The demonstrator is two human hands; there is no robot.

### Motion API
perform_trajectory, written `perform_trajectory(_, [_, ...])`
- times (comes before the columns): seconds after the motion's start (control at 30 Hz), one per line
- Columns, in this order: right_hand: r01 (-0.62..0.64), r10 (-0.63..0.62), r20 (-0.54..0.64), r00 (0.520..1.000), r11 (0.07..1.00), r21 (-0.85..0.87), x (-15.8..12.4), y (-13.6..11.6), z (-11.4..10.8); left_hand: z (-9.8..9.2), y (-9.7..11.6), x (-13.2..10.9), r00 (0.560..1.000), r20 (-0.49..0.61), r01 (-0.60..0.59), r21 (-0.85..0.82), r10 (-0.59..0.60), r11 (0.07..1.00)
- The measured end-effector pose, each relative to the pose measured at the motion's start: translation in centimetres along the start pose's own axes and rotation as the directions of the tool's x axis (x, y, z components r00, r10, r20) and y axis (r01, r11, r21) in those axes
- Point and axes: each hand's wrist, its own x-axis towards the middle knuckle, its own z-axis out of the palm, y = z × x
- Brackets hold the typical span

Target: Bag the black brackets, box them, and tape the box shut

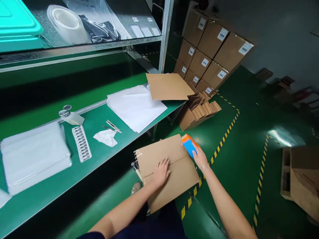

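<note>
A closed cardboard box (184,169) is in front of my body, its two top flaps meeting along a seam. My left hand (161,171) lies on the top flaps near that seam, fingers stretched out. At the box's far right edge, my right hand (199,157) grips a blue and orange tape dispenser (189,145). Whether tape runs from the dispenser onto the box, I cannot tell. Some clear tape sticks out at the box's left corner. What the box stands on is mostly hidden beneath it.
A green workbench (99,159) on the left bears white sheets (137,106), a label strip (81,143), a utility knife (114,126) and a pump bottle (72,117). A flat cardboard sheet (169,86) overhangs its far end. Stacked cartons (206,49) and an open box of cardboard pieces (191,118) stand beyond.
</note>
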Motion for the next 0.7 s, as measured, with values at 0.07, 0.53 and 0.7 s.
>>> perform_trajectory(0.07, [0.104,-0.104,0.009,0.995,0.994,-0.041,9.7,-3.0,0.5,2.3,1.7,1.2,0.998,-0.023,0.066,0.004,-0.066,0.998])
perform_trajectory(0.53, [0.476,-0.481,-0.052,0.875,0.838,0.267,26.2,-0.1,6.1,5.2,4.6,10.4,0.891,-0.043,0.455,0.070,-0.453,0.888])
perform_trajectory(0.7, [0.240,-0.213,-0.113,0.971,0.881,0.407,5.9,7.3,9.0,5.5,4.6,10.2,0.868,-0.041,0.497,0.110,-0.496,0.861])
